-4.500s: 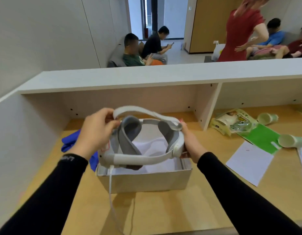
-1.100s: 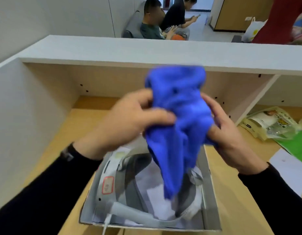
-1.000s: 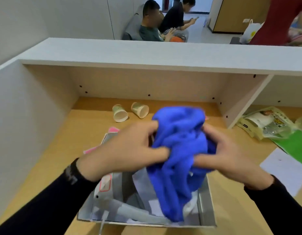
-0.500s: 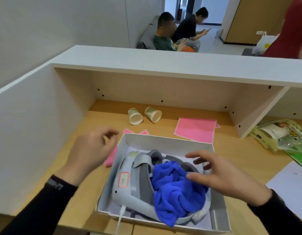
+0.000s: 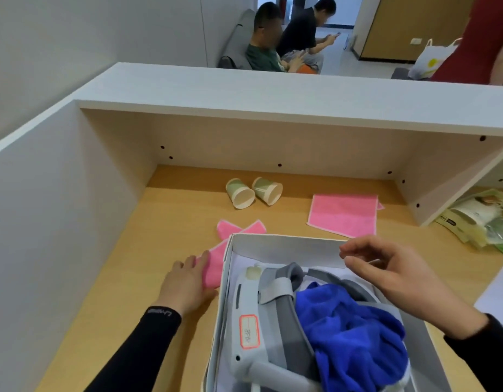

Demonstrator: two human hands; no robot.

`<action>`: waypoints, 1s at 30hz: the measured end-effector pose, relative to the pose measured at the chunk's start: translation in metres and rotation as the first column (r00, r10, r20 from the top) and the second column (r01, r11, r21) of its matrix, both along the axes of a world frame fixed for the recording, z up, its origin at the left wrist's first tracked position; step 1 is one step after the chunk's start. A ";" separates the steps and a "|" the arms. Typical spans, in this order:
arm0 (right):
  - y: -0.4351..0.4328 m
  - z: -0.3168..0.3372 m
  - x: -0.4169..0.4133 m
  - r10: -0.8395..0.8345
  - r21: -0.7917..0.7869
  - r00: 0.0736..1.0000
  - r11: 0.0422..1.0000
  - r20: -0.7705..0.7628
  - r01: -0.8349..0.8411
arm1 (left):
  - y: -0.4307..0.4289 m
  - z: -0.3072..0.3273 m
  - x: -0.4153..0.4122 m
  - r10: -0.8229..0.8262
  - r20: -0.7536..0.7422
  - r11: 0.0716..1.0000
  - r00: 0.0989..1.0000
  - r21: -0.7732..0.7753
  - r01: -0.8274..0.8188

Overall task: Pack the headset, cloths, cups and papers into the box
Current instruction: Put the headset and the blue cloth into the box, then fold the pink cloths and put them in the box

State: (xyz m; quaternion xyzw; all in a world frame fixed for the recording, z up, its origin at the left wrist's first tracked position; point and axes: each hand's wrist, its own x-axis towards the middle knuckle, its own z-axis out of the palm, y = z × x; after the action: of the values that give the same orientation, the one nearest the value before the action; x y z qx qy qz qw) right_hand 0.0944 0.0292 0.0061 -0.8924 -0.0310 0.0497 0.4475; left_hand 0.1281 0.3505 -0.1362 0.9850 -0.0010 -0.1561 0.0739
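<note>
The white cardboard box (image 5: pixel 275 248) sits at the near middle of the desk. Inside it lies the white and grey headset (image 5: pixel 263 318), with the crumpled blue cloth (image 5: pixel 353 339) on top of it. A pink cloth (image 5: pixel 239 232) lies against the box's left wall. My left hand (image 5: pixel 186 282) rests on that cloth's near end with straight fingers. Over the box's far right corner hovers my right hand (image 5: pixel 393 277), fingers loosely curled and holding nothing. Two paper cups (image 5: pixel 240 193) (image 5: pixel 268 190) lie on their sides near the back wall. A pink paper (image 5: pixel 343 215) lies right of them.
White partition walls (image 5: pixel 61 222) close the desk on the left and back, and a divider (image 5: pixel 454 190) stands at the right. Beyond it lie a snack bag (image 5: pixel 482 217) and a white paper (image 5: pixel 496 292). People sit and stand behind the partition.
Both hands lowered the blue cloth into the box onto the headset and let go. My left hand then moved left onto the pink cloth; my right hand lifted away.
</note>
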 end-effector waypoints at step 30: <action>0.024 0.013 0.053 0.109 0.058 0.986 0.991 0.127 -0.117 | -0.055 0.187 0.003 0.222 0.622 0.661 0.751 -0.662 0.354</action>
State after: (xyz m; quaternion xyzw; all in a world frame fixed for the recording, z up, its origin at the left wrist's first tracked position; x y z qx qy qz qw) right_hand 0.1473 0.0531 0.0194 -0.8754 -0.1111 0.0185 0.4701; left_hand 0.1315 0.2958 0.0509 0.8528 -0.1293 0.2117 0.4596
